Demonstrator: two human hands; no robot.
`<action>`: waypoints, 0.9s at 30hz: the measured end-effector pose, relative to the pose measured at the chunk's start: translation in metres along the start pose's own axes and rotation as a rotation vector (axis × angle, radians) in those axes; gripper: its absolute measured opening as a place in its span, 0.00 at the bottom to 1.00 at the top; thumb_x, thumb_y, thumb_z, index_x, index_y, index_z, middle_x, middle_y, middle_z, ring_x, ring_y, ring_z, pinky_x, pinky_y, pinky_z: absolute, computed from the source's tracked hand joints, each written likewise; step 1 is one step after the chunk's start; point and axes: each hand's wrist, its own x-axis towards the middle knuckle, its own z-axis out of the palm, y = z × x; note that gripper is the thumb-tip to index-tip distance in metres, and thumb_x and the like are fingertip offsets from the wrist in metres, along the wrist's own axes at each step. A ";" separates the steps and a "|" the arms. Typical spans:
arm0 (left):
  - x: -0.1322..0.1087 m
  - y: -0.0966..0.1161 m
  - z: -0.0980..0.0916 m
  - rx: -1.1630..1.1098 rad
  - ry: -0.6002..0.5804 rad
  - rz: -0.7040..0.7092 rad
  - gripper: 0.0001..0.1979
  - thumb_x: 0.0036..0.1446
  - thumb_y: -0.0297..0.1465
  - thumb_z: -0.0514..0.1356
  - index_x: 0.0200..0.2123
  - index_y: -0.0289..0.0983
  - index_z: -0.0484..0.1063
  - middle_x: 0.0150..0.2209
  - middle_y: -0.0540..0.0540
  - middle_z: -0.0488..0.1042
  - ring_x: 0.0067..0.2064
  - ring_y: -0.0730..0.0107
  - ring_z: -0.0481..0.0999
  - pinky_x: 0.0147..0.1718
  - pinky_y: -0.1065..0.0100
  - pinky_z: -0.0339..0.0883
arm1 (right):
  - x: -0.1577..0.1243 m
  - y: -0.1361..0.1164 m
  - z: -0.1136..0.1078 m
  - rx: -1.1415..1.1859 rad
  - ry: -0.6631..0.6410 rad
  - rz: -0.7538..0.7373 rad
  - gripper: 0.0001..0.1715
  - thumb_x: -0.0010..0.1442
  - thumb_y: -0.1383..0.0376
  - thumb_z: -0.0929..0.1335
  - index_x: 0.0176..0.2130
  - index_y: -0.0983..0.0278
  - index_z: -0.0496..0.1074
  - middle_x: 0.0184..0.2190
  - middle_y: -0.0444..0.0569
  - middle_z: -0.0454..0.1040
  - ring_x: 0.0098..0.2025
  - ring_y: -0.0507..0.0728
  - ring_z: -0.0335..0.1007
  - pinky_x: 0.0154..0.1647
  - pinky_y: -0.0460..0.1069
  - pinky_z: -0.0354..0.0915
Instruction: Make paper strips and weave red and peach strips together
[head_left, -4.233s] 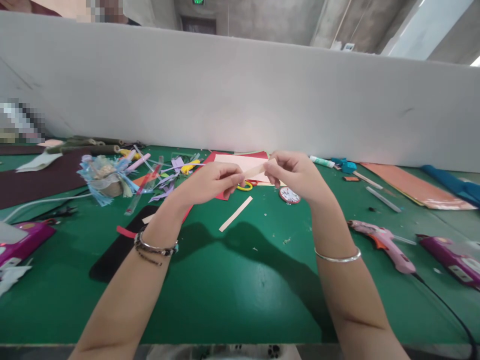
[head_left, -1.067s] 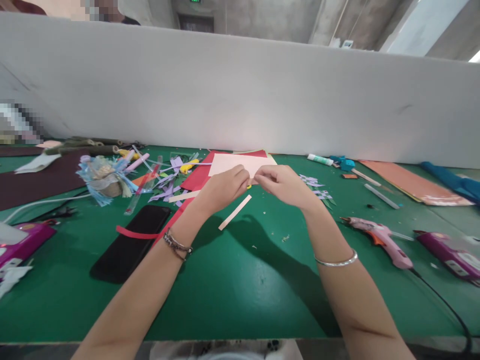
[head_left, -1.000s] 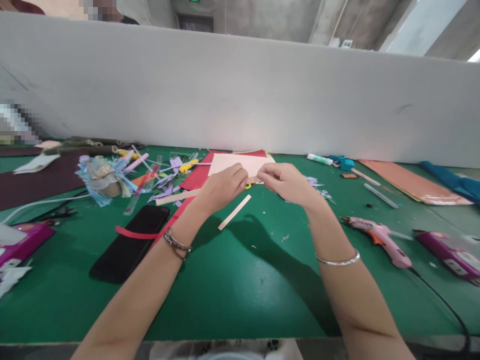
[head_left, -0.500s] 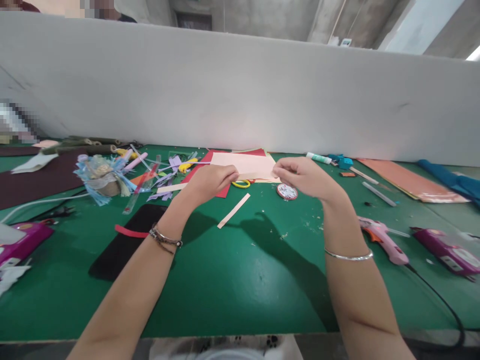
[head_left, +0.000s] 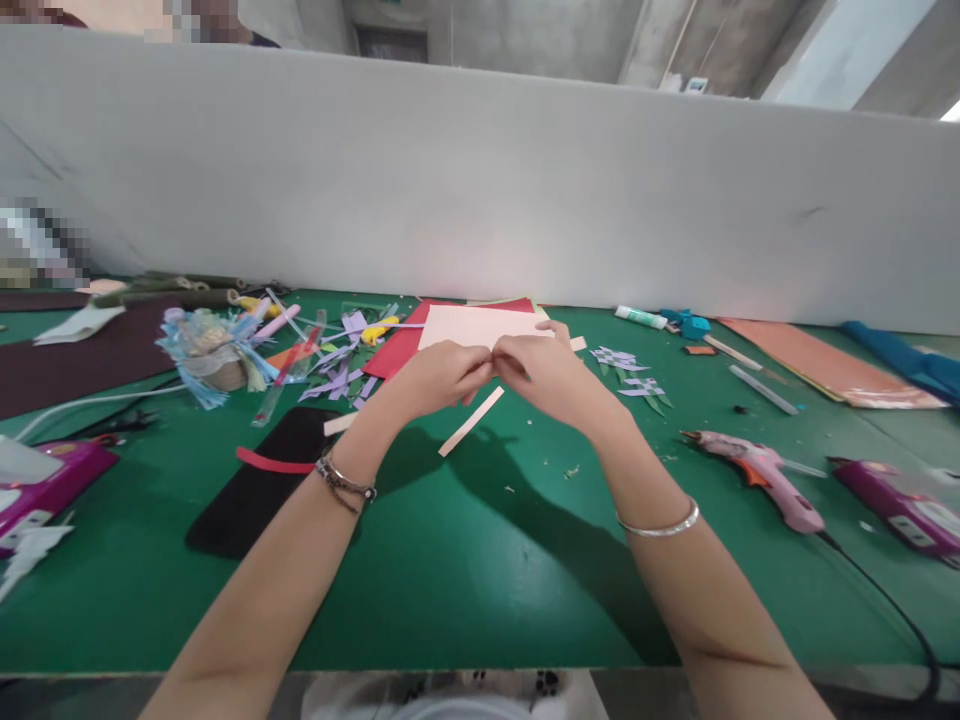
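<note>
My left hand (head_left: pixel 442 378) and my right hand (head_left: pixel 541 375) meet above the middle of the table, fingertips pinched together. Between them they hold a narrow peach paper strip (head_left: pixel 341 424); its ends stick out beyond both hands, while the middle is hidden by my fingers. A second, shorter paper strip (head_left: pixel 471 421) lies on the green table just below my hands. Behind them rests a pale pink paper sheet (head_left: pixel 480 325) on top of red paper (head_left: pixel 397 345).
To the right lie purple-and-green paper pieces (head_left: pixel 622 358), a pink glue gun (head_left: pixel 765 475) with its cord, and a glue stick (head_left: pixel 641 318). On the left are a black pouch-like item (head_left: pixel 259 500), purple paper scraps (head_left: pixel 341 370) and a blue-fringed bundle (head_left: pixel 214 350). A white partition (head_left: pixel 480 190) stands behind.
My right hand has moved left until its fingertips meet those of my left hand, covering the strip's middle. The purple-and-green pieces on the right have come into sight; the round tin is now hidden.
</note>
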 end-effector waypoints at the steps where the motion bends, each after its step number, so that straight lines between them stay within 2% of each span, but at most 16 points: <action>1: 0.000 0.001 0.000 0.000 -0.005 -0.012 0.14 0.55 0.30 0.43 0.21 0.35 0.60 0.17 0.53 0.67 0.19 0.78 0.63 0.21 0.75 0.53 | 0.001 0.000 0.001 0.009 -0.023 0.012 0.12 0.57 0.69 0.56 0.25 0.64 0.62 0.20 0.41 0.65 0.22 0.48 0.55 0.46 0.52 0.45; 4: 0.003 0.004 0.003 0.073 0.014 -0.057 0.14 0.54 0.30 0.43 0.21 0.35 0.61 0.17 0.51 0.68 0.19 0.77 0.62 0.20 0.74 0.51 | 0.003 0.003 0.006 -0.001 -0.048 0.039 0.11 0.56 0.69 0.57 0.23 0.65 0.59 0.19 0.40 0.63 0.20 0.47 0.49 0.43 0.51 0.44; 8: 0.005 0.003 0.007 0.268 0.098 -0.059 0.14 0.52 0.30 0.44 0.23 0.35 0.66 0.18 0.49 0.68 0.19 0.75 0.61 0.19 0.73 0.49 | 0.004 0.006 0.008 -0.002 -0.003 0.012 0.10 0.55 0.70 0.57 0.23 0.65 0.59 0.19 0.39 0.63 0.21 0.47 0.49 0.43 0.52 0.42; 16: 0.002 -0.021 0.007 0.562 0.264 -0.038 0.13 0.53 0.30 0.45 0.24 0.35 0.67 0.14 0.50 0.63 0.17 0.76 0.58 0.17 0.73 0.42 | -0.002 0.022 -0.005 -0.072 0.127 0.108 0.10 0.53 0.70 0.56 0.23 0.64 0.59 0.16 0.39 0.61 0.19 0.46 0.46 0.43 0.54 0.42; 20: 0.000 -0.031 0.003 0.607 0.309 -0.059 0.14 0.52 0.29 0.44 0.25 0.36 0.68 0.15 0.50 0.63 0.18 0.75 0.60 0.18 0.73 0.44 | -0.006 0.031 -0.013 -0.056 0.146 0.137 0.09 0.52 0.70 0.56 0.23 0.64 0.59 0.16 0.39 0.61 0.20 0.47 0.48 0.44 0.54 0.43; 23: -0.004 -0.037 -0.001 0.611 0.308 -0.105 0.14 0.53 0.30 0.44 0.27 0.36 0.69 0.18 0.48 0.68 0.21 0.73 0.63 0.19 0.72 0.45 | -0.010 0.034 -0.020 -0.052 0.149 0.172 0.08 0.52 0.71 0.56 0.23 0.63 0.59 0.15 0.38 0.60 0.19 0.47 0.50 0.45 0.55 0.43; 27: -0.008 -0.042 -0.006 0.564 0.328 -0.174 0.14 0.54 0.30 0.43 0.28 0.36 0.68 0.21 0.48 0.70 0.21 0.73 0.63 0.19 0.73 0.47 | -0.012 0.036 -0.020 -0.061 0.161 0.182 0.10 0.53 0.70 0.56 0.24 0.63 0.61 0.17 0.39 0.62 0.20 0.47 0.53 0.47 0.57 0.42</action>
